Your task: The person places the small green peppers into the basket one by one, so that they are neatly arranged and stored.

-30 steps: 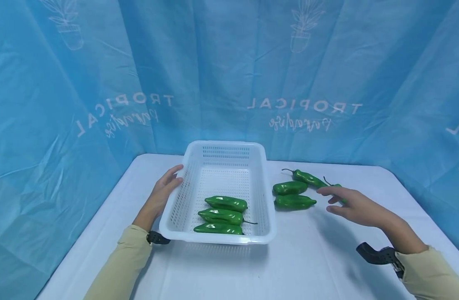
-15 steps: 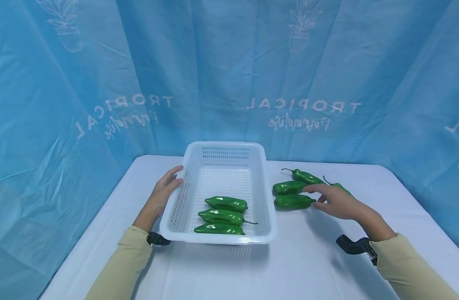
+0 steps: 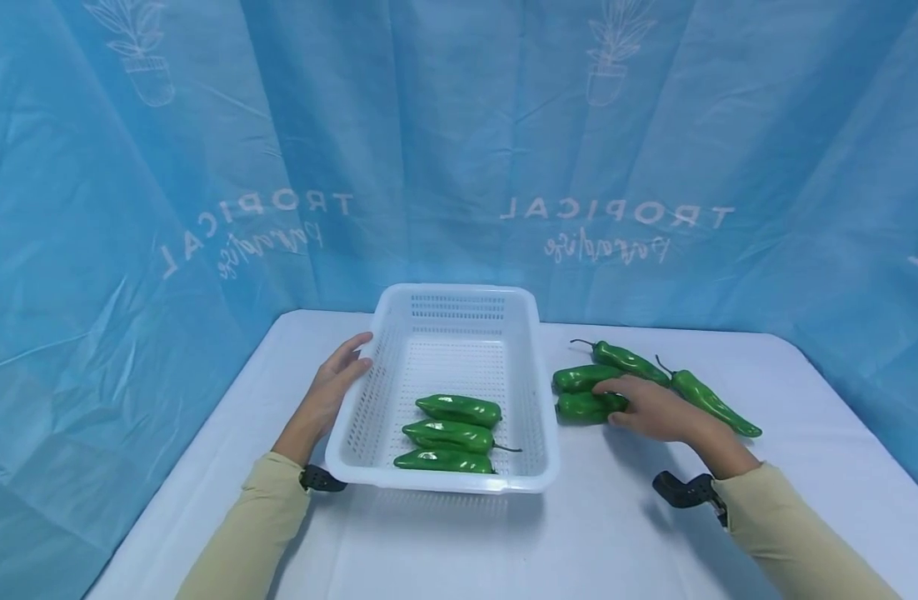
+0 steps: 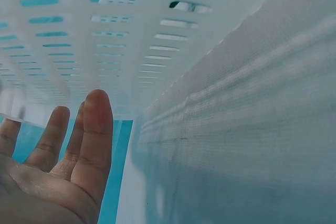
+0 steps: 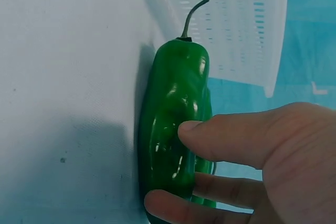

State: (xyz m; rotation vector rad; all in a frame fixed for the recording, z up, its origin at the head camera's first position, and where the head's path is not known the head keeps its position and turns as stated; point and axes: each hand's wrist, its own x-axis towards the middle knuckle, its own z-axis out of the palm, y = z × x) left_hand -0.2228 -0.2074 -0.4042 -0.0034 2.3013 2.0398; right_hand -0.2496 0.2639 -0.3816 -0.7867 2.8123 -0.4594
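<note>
My left hand touches the left rim of a white perforated plastic basket with its thumb and fingertips. Its fingers extend fairly straight against the basket's outer side in the left wrist view. Inside the basket's near half lie three green peppers. On the table to the right, my right hand reaches over the nearest loose green pepper, thumb on the near side and fingers across its tapered end. The pepper's stem points toward the basket. A second pepper lies directly behind the held one.
Two more stemmed peppers lie farther right: one at the back, one slanting beside my right hand. A white cloth covers the table. Blue printed curtains rise behind it and at both sides.
My right hand has moved left and down onto the nearest loose pepper, uncovering the slanting pepper at the far right. My left hand and the basket hold their place.
</note>
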